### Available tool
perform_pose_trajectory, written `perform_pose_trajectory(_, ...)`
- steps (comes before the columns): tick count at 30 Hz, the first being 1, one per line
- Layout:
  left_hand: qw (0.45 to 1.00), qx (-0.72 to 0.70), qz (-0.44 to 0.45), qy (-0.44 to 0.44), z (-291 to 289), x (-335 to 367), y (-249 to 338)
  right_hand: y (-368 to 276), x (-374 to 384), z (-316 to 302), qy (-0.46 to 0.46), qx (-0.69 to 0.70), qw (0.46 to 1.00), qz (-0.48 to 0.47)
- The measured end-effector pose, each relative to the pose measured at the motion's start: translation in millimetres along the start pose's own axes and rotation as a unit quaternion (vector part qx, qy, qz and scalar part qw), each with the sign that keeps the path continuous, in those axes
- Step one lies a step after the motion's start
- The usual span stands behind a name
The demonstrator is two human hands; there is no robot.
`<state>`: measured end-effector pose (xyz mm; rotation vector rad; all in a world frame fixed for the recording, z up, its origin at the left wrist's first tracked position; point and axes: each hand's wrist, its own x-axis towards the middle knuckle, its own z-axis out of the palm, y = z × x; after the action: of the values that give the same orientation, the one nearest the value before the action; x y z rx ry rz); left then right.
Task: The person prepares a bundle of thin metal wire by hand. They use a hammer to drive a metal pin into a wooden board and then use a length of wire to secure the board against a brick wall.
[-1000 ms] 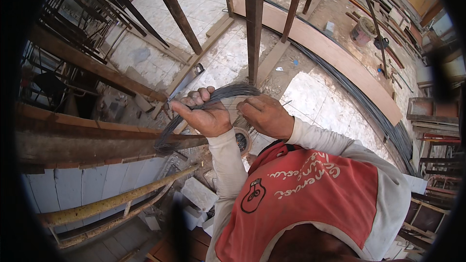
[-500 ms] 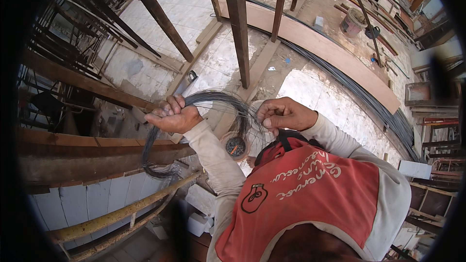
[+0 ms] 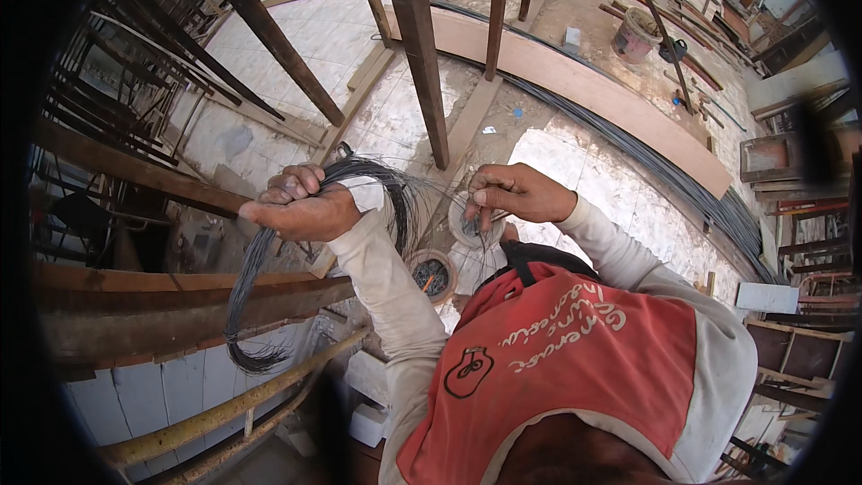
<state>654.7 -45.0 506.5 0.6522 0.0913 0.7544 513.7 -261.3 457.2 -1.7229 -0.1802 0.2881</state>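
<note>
The left hand (image 3: 301, 204) gripped a curved bundle of dark binding wire (image 3: 241, 292), its ends drooping on either side. Beside it, the right hand (image 3: 519, 193) pinched a few loose strands (image 3: 429, 185).

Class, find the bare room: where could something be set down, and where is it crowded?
The white floor patch between the right sleeve and the grey rods looks bare, as does the long pinkish board beyond them. Around the left hand and right hand it's crowded: the wire bundle and two round containers.
</note>
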Motion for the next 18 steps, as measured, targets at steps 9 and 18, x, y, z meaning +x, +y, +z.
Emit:
perform_pose_trajectory(9,0.999,0.007,-0.016,-0.04,50,1,12,16,11,20,-0.171,-0.074,0.977,-0.108)
perform_pose_trajectory(18,0.999,0.005,-0.03,-0.038,46,12,19,2,5,11,-0.223,-0.016,0.975,0.013)
